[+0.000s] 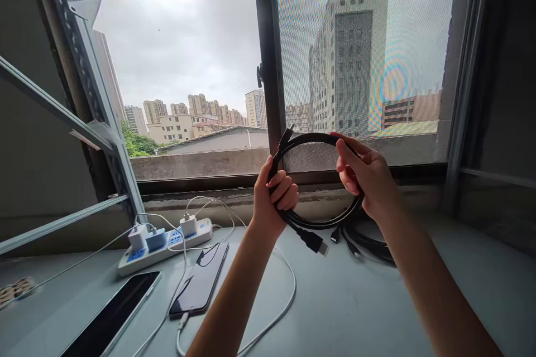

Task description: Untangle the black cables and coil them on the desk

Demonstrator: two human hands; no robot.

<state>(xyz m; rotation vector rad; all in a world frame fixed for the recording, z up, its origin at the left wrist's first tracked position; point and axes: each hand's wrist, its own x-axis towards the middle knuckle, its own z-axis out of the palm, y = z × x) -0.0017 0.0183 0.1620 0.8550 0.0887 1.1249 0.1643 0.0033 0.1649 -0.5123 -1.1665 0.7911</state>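
A black HDMI cable (320, 224), wound into a loop, is held up above the table between both hands. My left hand (280, 195) has its fingers wrapped round the left side of the loop. One plug points up above that hand, and the other, with a metal tip, hangs below it. My right hand (368, 175) grips the loop's upper right side between thumb and fingers. Behind and below the right hand, a second black cable (371, 242) lies coiled on the table, partly hidden by the right forearm.
On the left of the table (335, 307) stand a white power strip (167, 245) with chargers plugged in, a phone (201, 279) on a white charging cable (288, 304), and another phone (113, 315). A metal frame (104, 117) rises at left before the window.
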